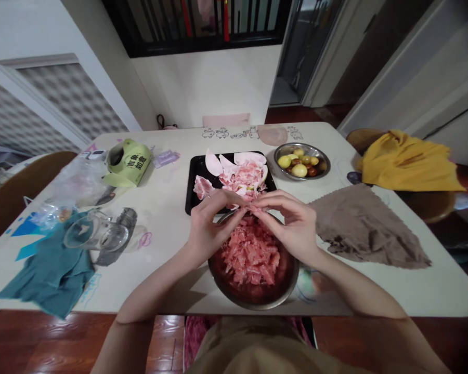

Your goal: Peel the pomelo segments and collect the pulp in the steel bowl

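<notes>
My left hand (215,221) and my right hand (286,221) meet above the far rim of a steel bowl (214,278). Fingers and thumbs of both are closed on a small piece of pomelo, mostly covered by the fingertips. Below them, loose red pomelo flesh (253,254) fills the middle of the bowl. Just beyond my hands lies a black tray (195,174), partly hidden by them. It carries thick white pomelo rind (251,158) and pale pink membrane scraps (244,177).
A steel bowl of green and brown fruit (299,170) stands behind on the right. A brown cloth (370,226) lies to the right, a yellow cloth (409,161) over a chair. Leftward are a glass pitcher (78,231), a teal cloth (54,275) and a green box (130,161).
</notes>
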The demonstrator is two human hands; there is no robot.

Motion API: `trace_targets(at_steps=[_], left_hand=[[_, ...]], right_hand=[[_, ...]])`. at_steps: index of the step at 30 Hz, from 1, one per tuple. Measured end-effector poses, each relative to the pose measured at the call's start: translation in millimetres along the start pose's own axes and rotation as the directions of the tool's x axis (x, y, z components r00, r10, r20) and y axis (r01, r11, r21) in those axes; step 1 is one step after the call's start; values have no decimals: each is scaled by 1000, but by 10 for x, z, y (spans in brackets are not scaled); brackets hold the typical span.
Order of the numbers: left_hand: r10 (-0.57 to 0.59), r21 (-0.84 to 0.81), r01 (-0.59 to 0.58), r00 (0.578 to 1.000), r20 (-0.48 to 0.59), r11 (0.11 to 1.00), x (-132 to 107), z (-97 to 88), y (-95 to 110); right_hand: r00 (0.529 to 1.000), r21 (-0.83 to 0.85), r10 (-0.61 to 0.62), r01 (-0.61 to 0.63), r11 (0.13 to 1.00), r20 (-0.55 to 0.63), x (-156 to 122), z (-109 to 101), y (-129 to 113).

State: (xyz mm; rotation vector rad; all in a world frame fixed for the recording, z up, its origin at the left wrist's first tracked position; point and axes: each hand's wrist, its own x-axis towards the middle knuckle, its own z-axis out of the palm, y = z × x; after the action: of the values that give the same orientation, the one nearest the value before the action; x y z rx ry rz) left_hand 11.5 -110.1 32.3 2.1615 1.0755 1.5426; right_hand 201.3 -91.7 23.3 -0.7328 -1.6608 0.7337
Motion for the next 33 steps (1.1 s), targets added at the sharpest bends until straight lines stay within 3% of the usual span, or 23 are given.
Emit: trace_targets(at_steps=[6, 13, 23, 33], left_hand=[[13, -60, -10, 998, 58, 998, -7, 15, 27], [2, -67, 4, 996, 90, 998, -2, -13, 40], [-183, -122, 203, 970, 159, 972, -11, -29, 67], [-179, -105, 195, 973, 148, 975, -19, -38, 55]], right_hand=[[993, -66, -120, 120, 991, 3, -31, -11, -1], [984, -72, -177, 176, 982, -2, -34, -20, 12], [997, -40, -78, 78, 996, -1, -33, -41, -2], [996, -70, -94, 93, 993, -12, -32, -34, -37]])
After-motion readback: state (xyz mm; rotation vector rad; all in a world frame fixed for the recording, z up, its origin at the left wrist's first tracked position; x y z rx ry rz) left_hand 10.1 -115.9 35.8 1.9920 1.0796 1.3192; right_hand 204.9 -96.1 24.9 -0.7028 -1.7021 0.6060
